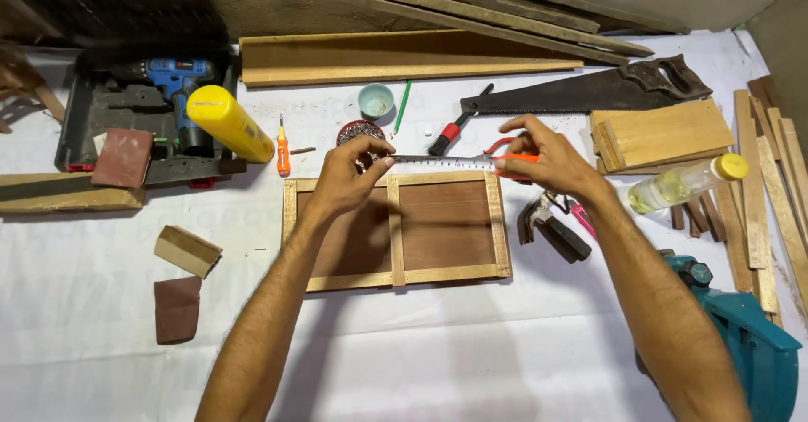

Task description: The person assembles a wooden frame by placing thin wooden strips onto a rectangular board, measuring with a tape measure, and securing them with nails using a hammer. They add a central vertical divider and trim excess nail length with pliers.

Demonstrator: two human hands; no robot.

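A wooden frame [396,228] with a brown panel and a middle divider lies flat on the white sheet. Along its far edge a tape measure's blade [438,159] is stretched out. My left hand [349,174] pinches the blade's end near the frame's far left part. My right hand [547,157] holds the orange tape measure case [515,159] at the frame's far right corner.
A handsaw [589,92], brush [454,127], small teal bowl [375,100], green pencil [403,106], orange screwdriver [284,151], yellow can [229,123] and blue drill in its case [172,81] lie behind. Wood blocks [661,133], an oil bottle [686,184], slats [762,186] and a teal power tool [749,346] are on the right. Sanding blocks [181,283] sit left.
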